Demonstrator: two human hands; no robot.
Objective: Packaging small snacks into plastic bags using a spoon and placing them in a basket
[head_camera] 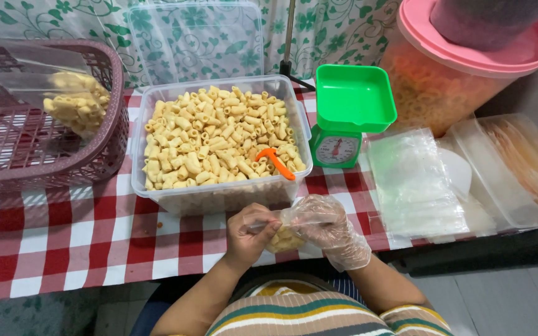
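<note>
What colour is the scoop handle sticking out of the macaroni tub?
Orange. The scoop handle shows best in the head view, lying in the clear tub near its right front corner.

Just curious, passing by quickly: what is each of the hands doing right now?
Left hand: bare, closed on the small plastic bag of macaroni snacks.
Right hand: in a clear glove, closed on the same bag.

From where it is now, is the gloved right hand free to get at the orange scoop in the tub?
Probably not at once: the right hand is busy holding the small bag together with the left hand. The path itself looks clear; the orange scoop lies uncovered on the snacks in the open tub.
</note>
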